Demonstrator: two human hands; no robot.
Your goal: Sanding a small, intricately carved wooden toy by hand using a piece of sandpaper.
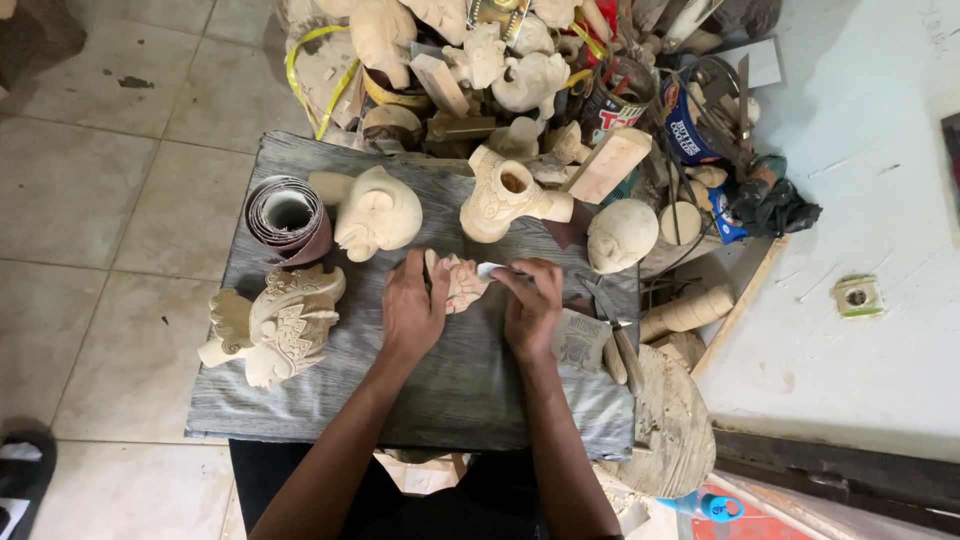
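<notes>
A small pale carved wooden figure [462, 281] lies on the grey wooden board [440, 385]. My left hand [412, 308] presses on its left side and holds it down. My right hand [530, 308] grips a small folded piece of sandpaper [491, 269], whose tip touches the figure's right end. Both forearms reach up from the bottom of the view.
On the board stand a sandpaper roll [288, 218], a carved head [374, 212], a carved vase-like piece [497, 196], a winged carving [272, 323] and a round head [620, 236]. A heap of carvings and tins [540, 70] lies behind. Chisels [617, 340] rest at right.
</notes>
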